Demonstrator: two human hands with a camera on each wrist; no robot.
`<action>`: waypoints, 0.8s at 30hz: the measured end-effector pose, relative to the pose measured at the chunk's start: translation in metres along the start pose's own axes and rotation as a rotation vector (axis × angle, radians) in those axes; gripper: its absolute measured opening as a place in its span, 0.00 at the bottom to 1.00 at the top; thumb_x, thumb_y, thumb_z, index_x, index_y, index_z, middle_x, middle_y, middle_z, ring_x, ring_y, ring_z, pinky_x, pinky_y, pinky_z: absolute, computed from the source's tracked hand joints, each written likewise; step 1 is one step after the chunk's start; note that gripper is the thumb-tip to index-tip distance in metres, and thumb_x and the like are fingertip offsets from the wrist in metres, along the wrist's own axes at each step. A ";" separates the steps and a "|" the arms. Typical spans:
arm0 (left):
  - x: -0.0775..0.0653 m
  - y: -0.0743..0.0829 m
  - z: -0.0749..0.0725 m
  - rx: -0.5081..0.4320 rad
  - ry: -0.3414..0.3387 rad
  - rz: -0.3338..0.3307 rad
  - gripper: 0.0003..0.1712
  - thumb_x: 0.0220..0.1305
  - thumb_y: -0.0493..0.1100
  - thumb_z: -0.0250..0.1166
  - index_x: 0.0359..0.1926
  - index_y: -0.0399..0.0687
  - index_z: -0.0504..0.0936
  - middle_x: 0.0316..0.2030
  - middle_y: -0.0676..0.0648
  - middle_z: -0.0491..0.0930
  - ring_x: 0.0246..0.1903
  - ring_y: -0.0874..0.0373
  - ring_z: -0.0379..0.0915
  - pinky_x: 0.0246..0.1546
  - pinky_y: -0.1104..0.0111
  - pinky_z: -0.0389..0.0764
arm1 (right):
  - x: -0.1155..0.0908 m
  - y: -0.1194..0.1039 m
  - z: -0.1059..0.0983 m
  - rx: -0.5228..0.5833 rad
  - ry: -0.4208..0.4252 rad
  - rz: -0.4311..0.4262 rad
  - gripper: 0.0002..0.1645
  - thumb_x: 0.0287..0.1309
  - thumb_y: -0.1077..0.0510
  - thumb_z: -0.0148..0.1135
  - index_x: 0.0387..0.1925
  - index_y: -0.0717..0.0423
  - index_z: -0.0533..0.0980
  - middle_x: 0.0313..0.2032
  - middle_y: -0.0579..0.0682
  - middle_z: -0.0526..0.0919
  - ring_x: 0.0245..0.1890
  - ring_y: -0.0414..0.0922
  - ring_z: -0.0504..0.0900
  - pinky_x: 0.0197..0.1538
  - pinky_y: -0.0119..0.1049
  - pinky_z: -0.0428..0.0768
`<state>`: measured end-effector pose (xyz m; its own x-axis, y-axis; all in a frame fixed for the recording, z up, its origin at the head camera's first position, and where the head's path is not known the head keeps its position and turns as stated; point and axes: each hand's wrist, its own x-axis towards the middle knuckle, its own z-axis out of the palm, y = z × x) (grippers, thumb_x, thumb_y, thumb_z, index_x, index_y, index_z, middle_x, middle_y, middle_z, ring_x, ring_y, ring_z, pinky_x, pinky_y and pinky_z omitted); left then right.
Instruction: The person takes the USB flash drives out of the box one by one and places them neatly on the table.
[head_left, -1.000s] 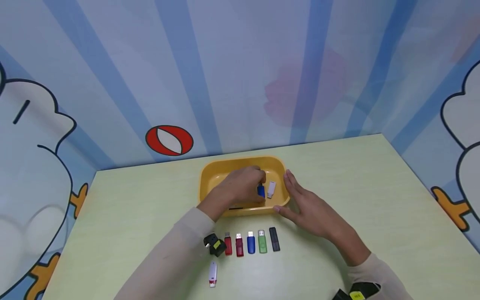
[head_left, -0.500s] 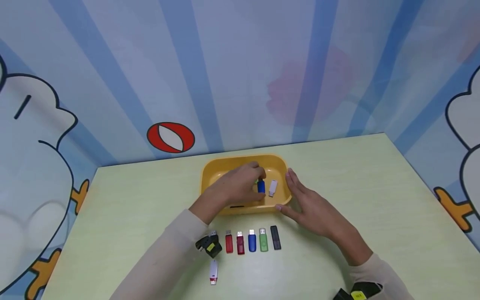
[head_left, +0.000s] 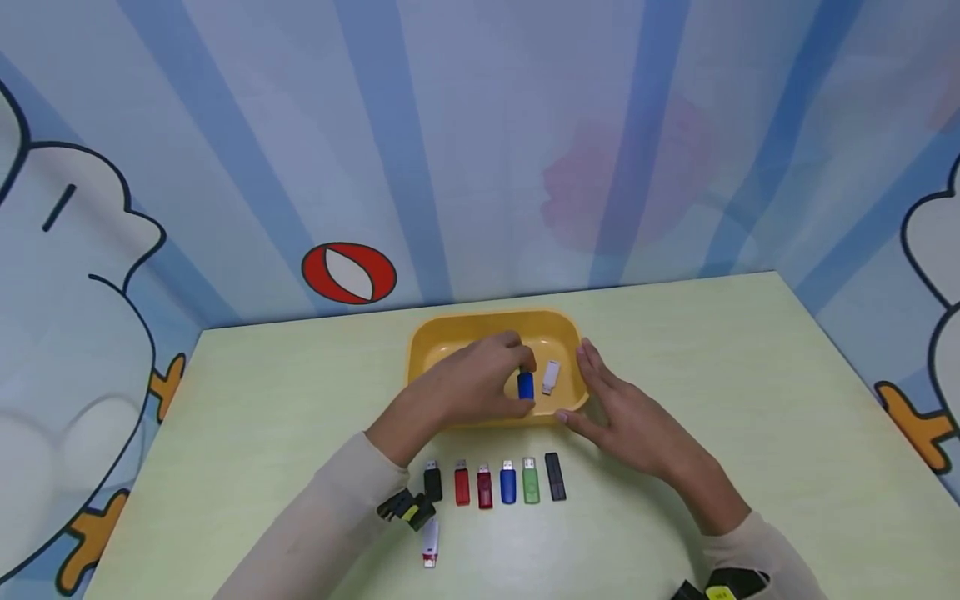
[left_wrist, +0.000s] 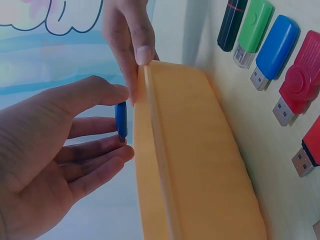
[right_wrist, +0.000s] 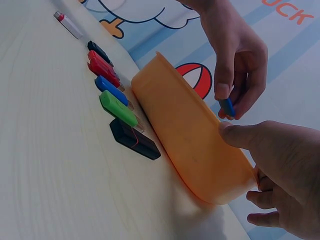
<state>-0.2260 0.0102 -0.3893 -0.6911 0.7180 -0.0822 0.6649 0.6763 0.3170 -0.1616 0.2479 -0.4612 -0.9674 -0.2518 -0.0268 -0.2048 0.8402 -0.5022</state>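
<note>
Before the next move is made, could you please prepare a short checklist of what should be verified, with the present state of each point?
1. Blue stick held: ok, the left hand pinches the blue stick.
2. Tray steadied: ok, the right hand touches the right end of the yellow tray.
3. White stick inside the tray: ok.
4. Row of six sticks without overlap: ok.
5. White-and-red stick in that row: not ok, lies apart, nearer the person.
6. Tray floor beneath the left hand free: cannot tell, hidden.
</note>
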 end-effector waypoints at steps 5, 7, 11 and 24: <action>-0.009 0.003 -0.002 0.013 0.012 0.012 0.24 0.66 0.53 0.76 0.57 0.48 0.86 0.49 0.49 0.81 0.43 0.58 0.76 0.48 0.68 0.83 | -0.001 0.002 0.000 0.003 0.008 -0.017 0.61 0.72 0.32 0.61 0.86 0.51 0.39 0.86 0.53 0.41 0.80 0.63 0.63 0.72 0.63 0.72; -0.013 0.004 -0.003 0.015 0.014 0.013 0.23 0.66 0.53 0.76 0.57 0.48 0.86 0.50 0.49 0.81 0.44 0.58 0.76 0.50 0.67 0.84 | 0.000 0.002 0.001 0.001 0.011 -0.022 0.61 0.72 0.32 0.61 0.86 0.52 0.40 0.86 0.53 0.41 0.80 0.63 0.63 0.72 0.62 0.72; -0.020 0.007 -0.005 0.035 0.023 0.008 0.25 0.65 0.54 0.76 0.58 0.49 0.86 0.56 0.47 0.82 0.52 0.55 0.79 0.57 0.64 0.84 | -0.001 0.002 0.000 -0.006 0.016 -0.017 0.61 0.72 0.31 0.61 0.86 0.53 0.41 0.86 0.54 0.42 0.80 0.63 0.63 0.72 0.62 0.72; -0.050 0.016 -0.008 0.060 0.027 0.009 0.24 0.64 0.57 0.77 0.55 0.52 0.87 0.54 0.49 0.82 0.45 0.60 0.77 0.47 0.71 0.85 | 0.000 0.001 0.001 -0.010 0.005 0.005 0.61 0.71 0.32 0.62 0.86 0.51 0.40 0.86 0.53 0.41 0.80 0.63 0.61 0.72 0.62 0.72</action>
<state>-0.1829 -0.0164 -0.3730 -0.6918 0.7201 -0.0534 0.6866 0.6790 0.2599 -0.1615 0.2484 -0.4627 -0.9691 -0.2452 -0.0253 -0.2012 0.8461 -0.4937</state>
